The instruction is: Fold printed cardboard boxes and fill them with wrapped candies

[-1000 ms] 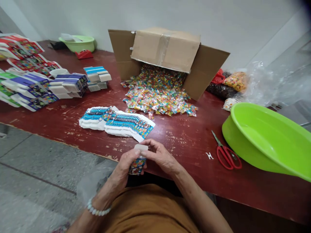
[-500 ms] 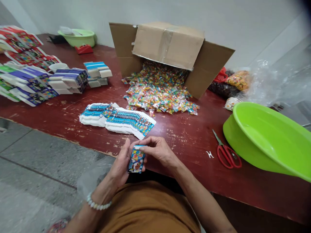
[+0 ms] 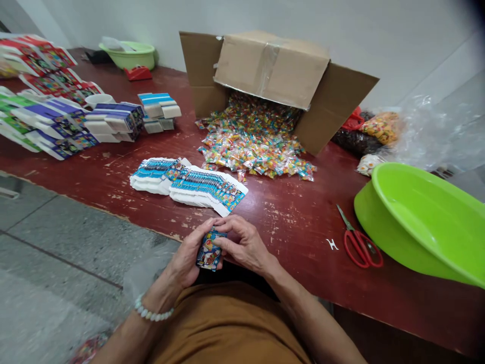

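The left hand and right hand meet just above the person's lap, holding a small printed carton upright and slightly tilted, its blue face covered in a cartoon print. The fingers of both hands curl narrowly around it, the left ones wrapping its side and the right ones closing over its upper end. A beaded bracelet circles the left wrist, below and to the left of the fingers, and a mustard-brown garment lies directly beneath them. Just ahead of the fingers, on the worn red counter, lie flat stacks of blue printed carton blanks. Farther ahead, a cardboard box lies on its side, with a heap of small wrapped sweets spilling from its mouth. To the right of the fingers are red-handled scissors, and beyond them a lime-green plastic basin is tilted up on its rim. Ahead and to the left, rows of folded cartons stand in blue, green and red batches. Far ahead of them are a red tape dispenser and a second green basin. A concrete floor shows to the left of the fingers, below the counter's edge.
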`<state>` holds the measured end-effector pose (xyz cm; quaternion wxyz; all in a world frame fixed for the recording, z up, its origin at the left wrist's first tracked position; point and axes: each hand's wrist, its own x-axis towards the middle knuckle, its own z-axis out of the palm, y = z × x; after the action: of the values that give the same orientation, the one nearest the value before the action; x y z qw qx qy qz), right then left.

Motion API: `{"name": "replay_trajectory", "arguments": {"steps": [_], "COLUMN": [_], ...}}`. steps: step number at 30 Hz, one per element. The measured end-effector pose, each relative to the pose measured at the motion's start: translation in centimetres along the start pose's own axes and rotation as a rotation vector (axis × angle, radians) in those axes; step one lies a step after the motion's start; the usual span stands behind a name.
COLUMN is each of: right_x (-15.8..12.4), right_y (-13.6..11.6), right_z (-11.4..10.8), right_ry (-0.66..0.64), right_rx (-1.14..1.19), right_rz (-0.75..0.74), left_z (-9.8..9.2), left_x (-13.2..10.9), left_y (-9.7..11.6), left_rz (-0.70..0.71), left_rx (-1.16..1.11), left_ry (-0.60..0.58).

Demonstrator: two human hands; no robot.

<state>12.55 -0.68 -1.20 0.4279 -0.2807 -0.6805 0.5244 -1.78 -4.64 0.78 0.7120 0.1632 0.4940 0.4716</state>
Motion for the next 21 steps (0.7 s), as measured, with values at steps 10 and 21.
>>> {"name": "replay_trajectory", "arguments": {"steps": [10,21], "right_x": [3.0,6.8], "right_y": [4.3,7.0], "right_z": [-2.4,-5.2], "right_ry": [0.195,0.352], "right_rx": [-0.385,-0.901], "right_rz": [0.175,0.420], "left_z": [-6.5,-12.3], "left_x": [-1.6,-1.8], "left_y": [-2.9,-3.0], "left_rz": [0.177,0.546], "left_rx": [0.323,0.767], "left_ry": [0.264,0.611]}}
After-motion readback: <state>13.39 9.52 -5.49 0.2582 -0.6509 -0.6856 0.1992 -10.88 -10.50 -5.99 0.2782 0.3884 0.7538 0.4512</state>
